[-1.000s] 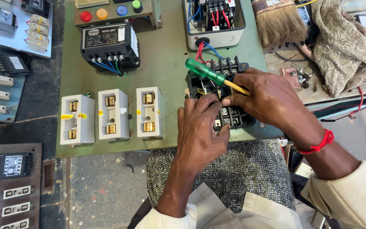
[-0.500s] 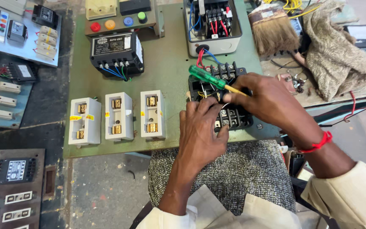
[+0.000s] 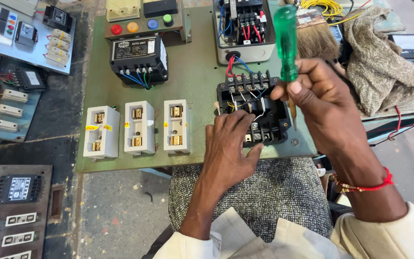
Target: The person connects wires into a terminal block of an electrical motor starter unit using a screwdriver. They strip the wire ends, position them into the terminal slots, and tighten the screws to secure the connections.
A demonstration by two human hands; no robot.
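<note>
Here, three white ceramic fuse blocks (image 3: 138,127) are sitting near the green tabletop (image 3: 192,72)'s front edge, bare panel lying behind. The left hand (image 3: 228,148) is resting open-fingered on the black ribbed terminal block (image 3: 255,108). The right hand (image 3: 324,103) is gripping a translucent green screwdriver (image 3: 286,43) upright, just beside the block.

Green board (image 3: 192,62) with terminal block (image 3: 255,115)

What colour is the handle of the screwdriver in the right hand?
Translucent green; the screwdriver in the right hand shows best in the head view.
</note>
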